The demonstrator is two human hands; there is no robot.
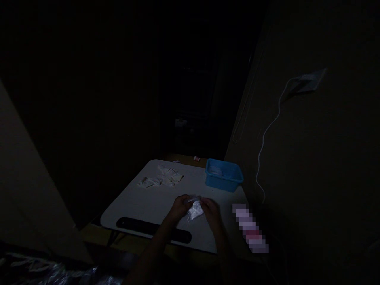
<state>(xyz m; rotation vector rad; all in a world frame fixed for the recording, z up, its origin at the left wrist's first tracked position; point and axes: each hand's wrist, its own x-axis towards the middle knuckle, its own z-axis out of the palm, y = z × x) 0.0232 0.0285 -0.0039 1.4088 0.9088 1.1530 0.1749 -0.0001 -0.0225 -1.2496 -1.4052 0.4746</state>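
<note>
The clear packet (195,209) was in both hands, L hand (180,205) and R hand (208,206) pinching its top corners, above the near part of the white table (133,206); its long axis, cannot tell. Open room lay left, toward table edge.

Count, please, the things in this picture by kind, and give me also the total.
Hands: 2 (left hand, right hand)
Shiny packet in the hands: 1
Blue basket: 1
White table: 1
White cable on the wall: 1
Total: 6
Crumpled white pieces are left out; they overlap too much to count.
</note>
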